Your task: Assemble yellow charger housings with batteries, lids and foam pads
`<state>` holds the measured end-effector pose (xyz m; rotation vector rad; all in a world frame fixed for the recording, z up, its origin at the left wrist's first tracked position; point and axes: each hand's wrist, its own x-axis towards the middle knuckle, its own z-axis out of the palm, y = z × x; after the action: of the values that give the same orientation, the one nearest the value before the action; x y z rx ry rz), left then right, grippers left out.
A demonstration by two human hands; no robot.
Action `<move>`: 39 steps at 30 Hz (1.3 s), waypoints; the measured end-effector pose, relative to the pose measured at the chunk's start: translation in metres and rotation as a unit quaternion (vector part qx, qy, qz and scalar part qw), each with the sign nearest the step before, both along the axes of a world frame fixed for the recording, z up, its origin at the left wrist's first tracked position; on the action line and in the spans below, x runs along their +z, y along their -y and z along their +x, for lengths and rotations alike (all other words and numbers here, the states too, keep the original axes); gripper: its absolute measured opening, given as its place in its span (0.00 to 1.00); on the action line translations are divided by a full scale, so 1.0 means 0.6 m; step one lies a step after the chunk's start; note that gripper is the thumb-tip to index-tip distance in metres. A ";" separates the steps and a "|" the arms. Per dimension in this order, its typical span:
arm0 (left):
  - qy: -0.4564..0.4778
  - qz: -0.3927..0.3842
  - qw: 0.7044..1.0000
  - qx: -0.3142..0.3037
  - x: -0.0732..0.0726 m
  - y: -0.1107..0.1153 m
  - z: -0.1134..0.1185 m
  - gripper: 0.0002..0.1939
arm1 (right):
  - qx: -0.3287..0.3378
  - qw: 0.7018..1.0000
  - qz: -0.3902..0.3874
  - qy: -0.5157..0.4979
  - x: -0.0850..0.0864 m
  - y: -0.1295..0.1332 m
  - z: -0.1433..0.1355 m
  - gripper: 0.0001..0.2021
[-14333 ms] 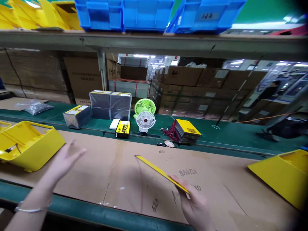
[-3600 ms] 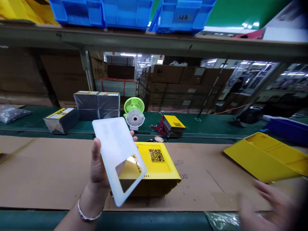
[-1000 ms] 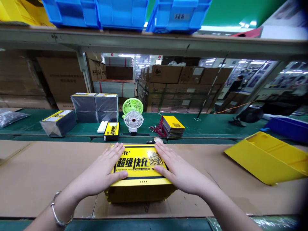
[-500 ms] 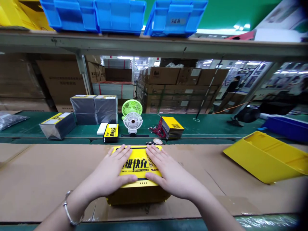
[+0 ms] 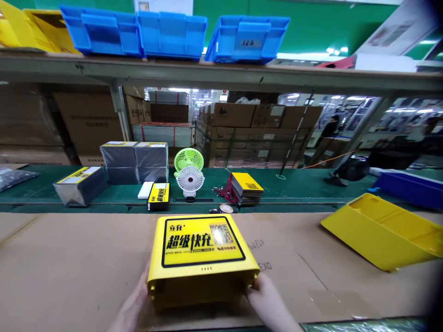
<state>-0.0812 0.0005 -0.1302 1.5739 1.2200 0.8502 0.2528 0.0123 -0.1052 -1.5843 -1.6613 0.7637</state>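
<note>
A yellow plastic casing [image 5: 204,272] stands in front of me on the cardboard, its top bearing a black-framed label with large dark characters and a QR code. The side facing me looks hollow and dark. My left hand [image 5: 138,290] grips its lower left side, the fingers mostly hidden behind the wall. At the lower right corner, my right hand [image 5: 265,295] is closed on the edge, with fingers curled partly under or inside it.
Cardboard [image 5: 86,263] covers the bench. A second yellow casing [image 5: 377,233] lies at the right. Behind stand wrapped box stacks [image 5: 119,161], a white fan [image 5: 190,180], a green fan [image 5: 188,158] and a stack of yellow cards [image 5: 247,181]. Blue bins [image 5: 173,34] sit on the overhead shelf.
Both hands have left the casing's top, where they lay flat, and now hold its lower sides. The casing appears raised or tilted closer to me, and the whole label shows.
</note>
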 end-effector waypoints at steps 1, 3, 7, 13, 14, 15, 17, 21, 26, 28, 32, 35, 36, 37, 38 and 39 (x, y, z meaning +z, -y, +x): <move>0.011 -0.009 1.000 0.003 0.007 0.001 0.005 0.33 | -0.011 1.000 -0.001 0.008 0.007 -0.003 0.000 0.12; 0.046 -0.031 0.998 -0.002 0.034 -0.004 0.023 0.39 | -0.032 0.999 -0.014 0.015 0.032 -0.008 0.006 0.14; 0.155 -0.065 0.985 -0.031 0.085 -0.030 0.085 0.42 | -0.121 0.985 0.090 0.081 0.081 0.002 -0.002 0.22; 0.221 -0.087 0.965 -0.109 0.079 -0.063 0.196 0.36 | 0.006 0.899 0.307 0.311 0.046 0.043 -0.073 0.29; 0.211 -0.091 0.964 -0.136 0.070 -0.066 0.209 0.34 | 0.002 0.888 0.307 0.341 0.034 0.045 -0.072 0.28; 0.201 -0.095 0.962 -0.158 0.058 -0.069 0.219 0.32 | -0.016 0.879 0.306 0.365 0.023 0.046 -0.062 0.27; 0.192 -0.099 0.959 -0.181 0.031 -0.077 0.231 0.29 | -0.068 0.861 0.313 0.394 0.007 0.042 -0.021 0.25; 0.206 -0.142 0.963 -0.103 -0.022 -0.102 0.219 0.27 | -0.155 0.801 0.363 0.450 -0.009 0.029 0.118 0.25; 0.225 -0.182 0.957 0.014 -0.045 -0.126 0.178 0.24 | -0.220 0.745 0.337 0.532 -0.029 0.020 0.289 0.25; 0.213 -0.177 0.960 0.046 -0.047 -0.128 0.174 0.24 | -0.224 0.738 0.337 0.540 -0.038 0.018 0.339 0.26; 0.137 -0.140 0.978 0.076 -0.053 -0.126 0.181 0.23 | -0.224 0.714 0.337 0.571 -0.049 0.015 0.405 0.27; 0.123 -0.132 0.982 0.061 -0.056 -0.126 0.185 0.21 | -0.202 0.687 0.348 0.606 -0.047 0.007 0.440 0.24; 0.129 -0.137 0.980 0.059 -0.056 -0.127 0.184 0.21 | -0.191 0.680 0.350 0.615 -0.044 0.001 0.453 0.23; 0.136 -0.143 0.978 0.060 -0.055 -0.128 0.183 0.21 | -0.181 0.677 0.351 0.621 -0.040 -0.006 0.467 0.22; 0.143 -0.149 0.977 0.062 -0.055 -0.128 0.182 0.21 | -0.175 0.678 0.350 0.623 -0.035 -0.014 0.482 0.23; 0.148 -0.153 0.975 0.064 -0.055 -0.129 0.181 0.21 | -0.172 0.683 0.346 0.620 -0.030 -0.024 0.498 0.23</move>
<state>0.0277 0.0781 -0.1629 1.0890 1.1778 0.8957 0.5516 0.0268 -0.1234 -1.7386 -1.9285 -1.3596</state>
